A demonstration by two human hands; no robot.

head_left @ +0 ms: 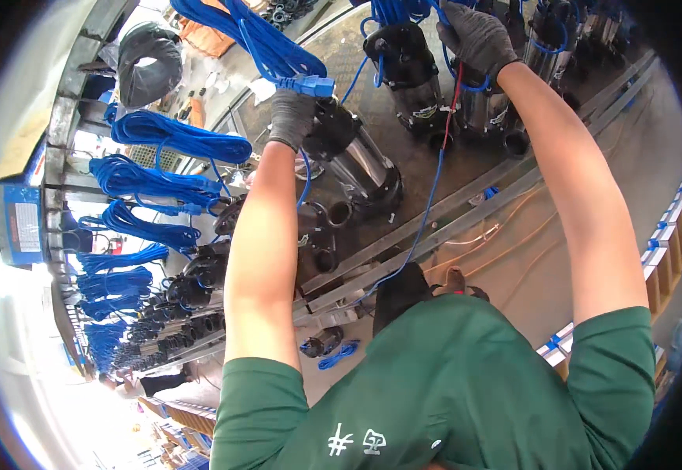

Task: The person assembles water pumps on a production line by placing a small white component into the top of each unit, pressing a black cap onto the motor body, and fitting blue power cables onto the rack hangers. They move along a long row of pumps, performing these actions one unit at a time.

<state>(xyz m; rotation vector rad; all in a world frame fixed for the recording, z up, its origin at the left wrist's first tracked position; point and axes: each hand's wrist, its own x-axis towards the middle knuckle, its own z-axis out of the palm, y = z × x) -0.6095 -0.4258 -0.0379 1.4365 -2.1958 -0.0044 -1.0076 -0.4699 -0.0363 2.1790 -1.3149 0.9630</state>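
My left hand (291,117), in a dark grey glove, is closed on a blue plug (310,84). A thick coil of blue cable (266,39) lies just beyond it. Below the plug leans a pump (357,157) with a black top and a shiny steel body. My right hand (478,41), gloved alike, is at the far edge of view among blue cables and pump tops. Its fingers are curled; what they hold cannot be made out. Below it hangs a thin red wire (455,98), with a blue cable (429,207) running down toward my body.
Another steel pump (411,78) stands between my hands, with more pumps at the far right. Several coiled blue cables (161,184) line the left side. A metal rail (419,243) edges the bench on my side. Orange hoses (506,243) cross the floor. A black bag (147,64) hangs far left.
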